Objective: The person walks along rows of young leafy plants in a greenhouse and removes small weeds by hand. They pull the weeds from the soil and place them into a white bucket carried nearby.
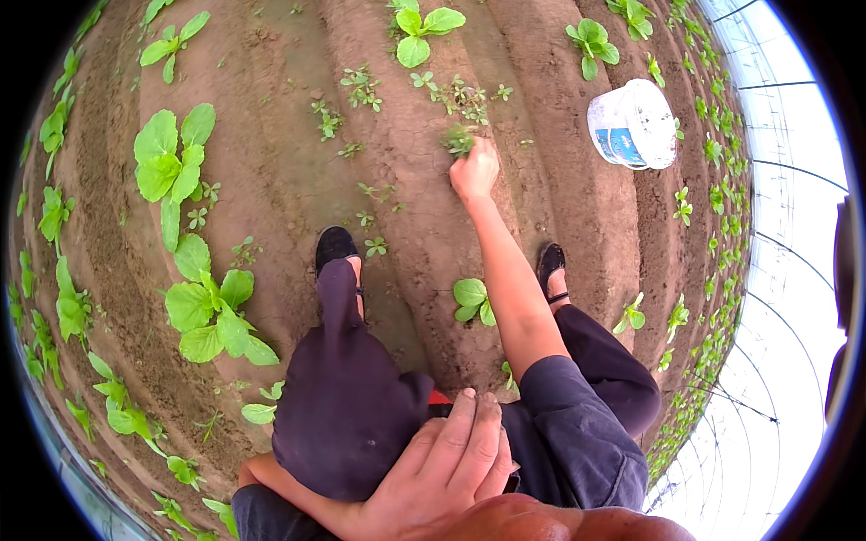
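My right hand [475, 169] reaches out over the soil ridge, its fingers closed around a small blurred green weed [460, 140]. Just beyond it, a patch of low leafy weeds [467, 101] grows on the same ridge. Close to my body, my left hand [446, 460] lies with its back up and fingers stretched out; what is under the palm is hidden. A young leafy vegetable seedling [471, 297] stands beside my right forearm. Further along the ridge grows another leafy seedling [421, 30].
A white plastic bucket [626, 128] lies tipped on the soil to the right. Large leafy plants [213, 308] grow in the row to my left. My black shoes [336, 247] straddle the ridge. The greenhouse's clear wall [785, 203], with thin hoops, curves along the right.
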`<state>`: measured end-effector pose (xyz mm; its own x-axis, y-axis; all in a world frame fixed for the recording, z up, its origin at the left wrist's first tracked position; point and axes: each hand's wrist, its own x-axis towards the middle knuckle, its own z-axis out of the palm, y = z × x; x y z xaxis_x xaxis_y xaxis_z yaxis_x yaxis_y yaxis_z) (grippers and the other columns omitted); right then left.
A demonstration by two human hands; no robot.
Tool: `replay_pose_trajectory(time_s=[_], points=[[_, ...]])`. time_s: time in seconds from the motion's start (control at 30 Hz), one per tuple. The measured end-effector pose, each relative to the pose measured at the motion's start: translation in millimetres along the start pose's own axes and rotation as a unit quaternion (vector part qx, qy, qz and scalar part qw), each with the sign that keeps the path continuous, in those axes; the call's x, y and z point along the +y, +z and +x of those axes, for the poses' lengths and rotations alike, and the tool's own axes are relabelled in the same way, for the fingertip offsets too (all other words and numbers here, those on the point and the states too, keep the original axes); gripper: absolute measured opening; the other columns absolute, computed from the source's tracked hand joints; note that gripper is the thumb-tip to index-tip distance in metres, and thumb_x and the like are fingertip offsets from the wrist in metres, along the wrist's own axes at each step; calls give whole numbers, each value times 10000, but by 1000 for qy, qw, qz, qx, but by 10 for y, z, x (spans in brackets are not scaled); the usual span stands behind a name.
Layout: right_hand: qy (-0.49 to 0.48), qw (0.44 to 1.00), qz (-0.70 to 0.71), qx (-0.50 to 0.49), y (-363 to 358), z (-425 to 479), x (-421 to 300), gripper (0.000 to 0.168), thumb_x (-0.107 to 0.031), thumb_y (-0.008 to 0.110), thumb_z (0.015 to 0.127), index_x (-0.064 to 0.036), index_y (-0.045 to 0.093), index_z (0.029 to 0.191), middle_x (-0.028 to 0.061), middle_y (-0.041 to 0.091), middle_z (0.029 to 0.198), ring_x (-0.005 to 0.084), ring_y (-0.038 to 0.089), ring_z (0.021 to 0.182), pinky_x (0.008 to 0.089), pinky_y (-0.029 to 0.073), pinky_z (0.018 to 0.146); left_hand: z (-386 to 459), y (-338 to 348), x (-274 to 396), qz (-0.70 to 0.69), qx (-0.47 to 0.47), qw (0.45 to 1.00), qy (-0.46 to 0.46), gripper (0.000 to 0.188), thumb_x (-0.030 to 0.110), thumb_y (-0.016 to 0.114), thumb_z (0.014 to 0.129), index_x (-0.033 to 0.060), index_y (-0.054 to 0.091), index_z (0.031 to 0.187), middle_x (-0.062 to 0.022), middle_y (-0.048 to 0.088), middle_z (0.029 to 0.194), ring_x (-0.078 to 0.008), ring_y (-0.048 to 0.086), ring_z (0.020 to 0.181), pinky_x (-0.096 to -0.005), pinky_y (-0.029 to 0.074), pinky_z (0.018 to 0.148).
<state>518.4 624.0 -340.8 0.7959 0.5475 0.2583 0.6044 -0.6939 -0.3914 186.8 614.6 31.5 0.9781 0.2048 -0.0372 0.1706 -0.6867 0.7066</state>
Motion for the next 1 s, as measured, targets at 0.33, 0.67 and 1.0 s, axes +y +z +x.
replay_pose_trajectory(time_s=[0.33,0.67,1.0], points=[[90,964,250,11,-162,355,382,280,-8,598,837,-7,628,1116,216,705,1016,340,684,982,389,503,853,15,-18,-24,-1,0,1000,-8,480,238,689,810,-59,589,1174,-221,517,1345,-348,502,1288,-411,489,985],[81,987,46,-128,42,963,363,554,-286,840,710,-21,657,1161,204,708,1061,344,676,1012,413,510,893,79,-57,-53,-3,-3,1000,-3,483,246,686,811,-63,594,1170,-223,518,1343,-353,497,1289,-410,491,987],[135,983,-6,-121,-24,1002,-6,380,-217,675,800,-30,669,1131,242,680,1088,386,643,1065,454,515,905,96,18,-142,12,11,1000,6,474,257,667,849,-50,576,1199,-220,522,1341,-353,499,1289,-412,497,971]])
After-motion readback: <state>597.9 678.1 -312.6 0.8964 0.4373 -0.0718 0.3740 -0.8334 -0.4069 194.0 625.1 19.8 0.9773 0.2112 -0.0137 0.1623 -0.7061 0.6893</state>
